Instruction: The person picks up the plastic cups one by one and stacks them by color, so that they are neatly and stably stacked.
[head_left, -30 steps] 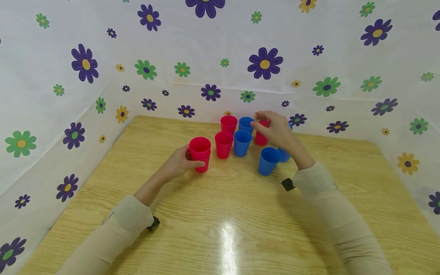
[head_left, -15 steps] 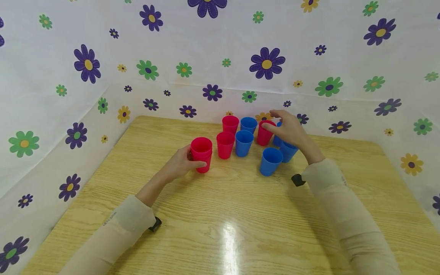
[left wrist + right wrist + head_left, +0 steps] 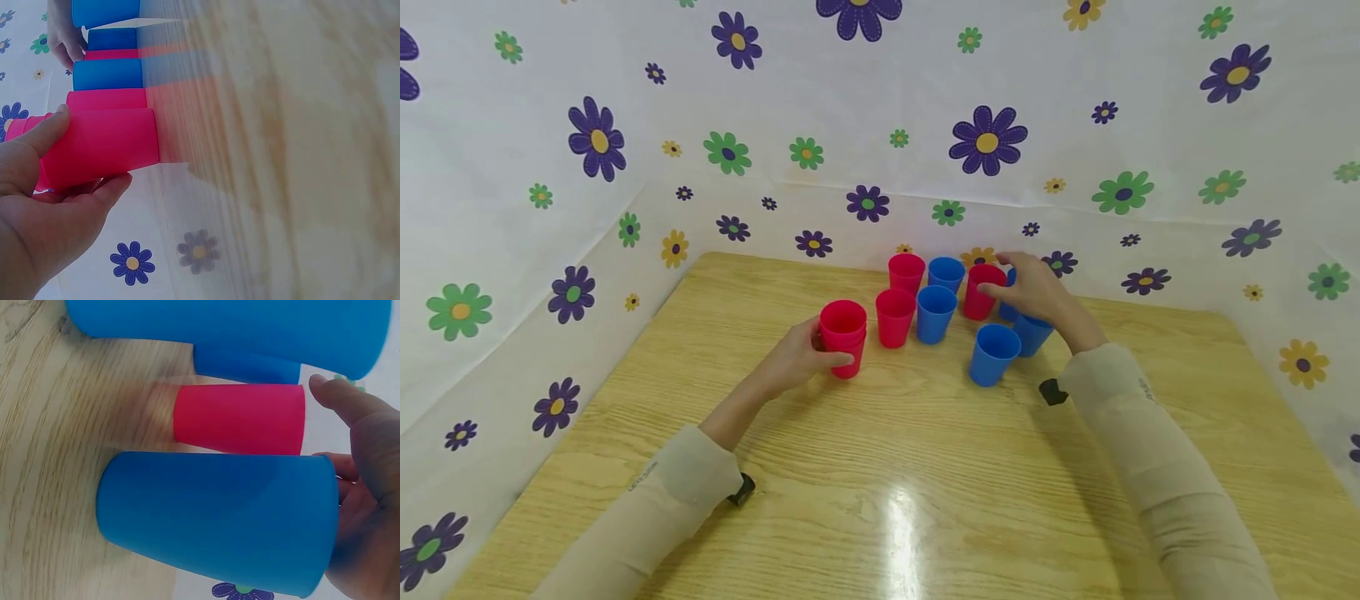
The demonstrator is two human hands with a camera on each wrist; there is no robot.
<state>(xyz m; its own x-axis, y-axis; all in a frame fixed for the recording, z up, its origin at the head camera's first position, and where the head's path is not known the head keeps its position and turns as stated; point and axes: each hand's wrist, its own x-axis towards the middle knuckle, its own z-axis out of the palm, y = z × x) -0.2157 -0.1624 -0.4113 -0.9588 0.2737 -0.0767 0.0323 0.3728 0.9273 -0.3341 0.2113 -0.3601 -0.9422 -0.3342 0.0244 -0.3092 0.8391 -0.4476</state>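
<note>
L hand (image 3: 793, 358) grips a stack of nested red plastic tapered cups (image 3: 850, 342), thumb one side, fingers the other; stack's upright on the light wood-grain table (image 3: 820, 467). From the stack: single red cup (image 3: 893, 323) btwn 2 & 3 o'clock, blue cup (image 3: 935, 323) just past it; behind those, rear red cup (image 3: 906, 282) approx 1:30, rear blue cup (image 3: 946, 277) approx 2.

R hand (image 3: 1033, 287) is at the far-right red cup (image 3: 976, 302), approx 2:30 from the stack: grip spread, thumb just beside the rim per R wrist cam; contact can't tell. From that cup: front blue cup (image 3: 991, 364) approx 6 o'clock, another blue cup (image 3: 1032, 336) approx 4, a 3rd blue cup (image 3: 1008, 313), part-hidden by hand, btwn 3 & 4.

White flower-print sheet (image 3: 820, 75) at 12, beyond table.
</note>
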